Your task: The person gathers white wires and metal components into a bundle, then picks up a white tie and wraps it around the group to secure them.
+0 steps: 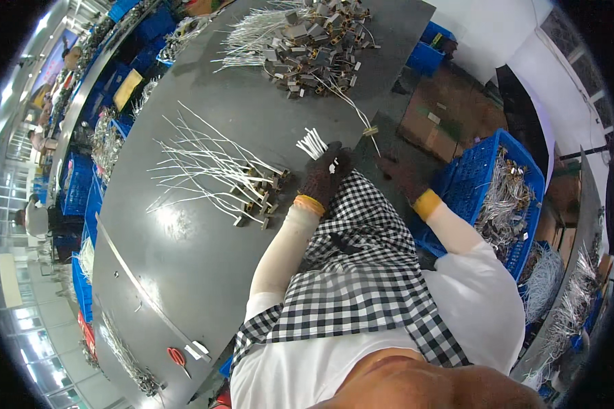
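Observation:
My left hand, in a dark glove with a yellow cuff, is closed around a bundle of short white tubes whose ends stick out past the fingers. My right hand, gloved alike, is over the table's right edge. Close to its fingertips is the end of a white wire with a small brass-coloured part; the wire runs back to the far pile. The dark fingers blur into the background, so their grip is unclear. Left of my left hand lies a spread of white wires with brass-and-grey blocks.
A large pile of wired grey blocks covers the table's far end. A blue crate of wired parts stands at right. On the grey table lie a long metal strip, red-handled scissors and a wire bundle. People work far left.

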Demonstrator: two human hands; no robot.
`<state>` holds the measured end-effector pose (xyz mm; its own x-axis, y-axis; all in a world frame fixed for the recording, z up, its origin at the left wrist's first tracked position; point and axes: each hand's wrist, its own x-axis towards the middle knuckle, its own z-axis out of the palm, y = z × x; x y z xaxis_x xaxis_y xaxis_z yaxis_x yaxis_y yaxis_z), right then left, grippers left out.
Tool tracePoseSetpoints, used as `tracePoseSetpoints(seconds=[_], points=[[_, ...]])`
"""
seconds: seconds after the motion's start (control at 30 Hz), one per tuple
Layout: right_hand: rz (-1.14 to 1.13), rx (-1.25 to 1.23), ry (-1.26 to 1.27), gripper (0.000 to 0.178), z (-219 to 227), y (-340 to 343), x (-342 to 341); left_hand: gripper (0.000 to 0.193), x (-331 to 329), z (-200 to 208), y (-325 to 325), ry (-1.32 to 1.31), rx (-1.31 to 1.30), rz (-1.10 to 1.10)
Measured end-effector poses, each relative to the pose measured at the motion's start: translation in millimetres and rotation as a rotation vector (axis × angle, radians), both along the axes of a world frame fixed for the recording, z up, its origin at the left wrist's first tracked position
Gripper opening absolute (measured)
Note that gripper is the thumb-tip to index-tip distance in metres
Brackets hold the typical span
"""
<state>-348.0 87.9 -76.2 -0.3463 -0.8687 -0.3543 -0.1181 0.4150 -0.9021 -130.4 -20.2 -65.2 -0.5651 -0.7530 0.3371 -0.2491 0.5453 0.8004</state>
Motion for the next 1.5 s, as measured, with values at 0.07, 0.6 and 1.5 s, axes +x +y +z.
tracePoseSetpoints(seconds=[0.07,0.6,1.5], points=[[0.073,-0.002,-0.165,0.022,24,41,-6,0.041,-14,9,6,-0.03,0.052,0.002],[0.246,0.366,-0.187,0.016,-9,250,-26,0.026,-23,2,-95,1.246,1.259,-0.045],[0.673,-0.112,0.141,0.023,-23,84,28,0.034,74,35,-17,1.079,1.361,-0.308]])
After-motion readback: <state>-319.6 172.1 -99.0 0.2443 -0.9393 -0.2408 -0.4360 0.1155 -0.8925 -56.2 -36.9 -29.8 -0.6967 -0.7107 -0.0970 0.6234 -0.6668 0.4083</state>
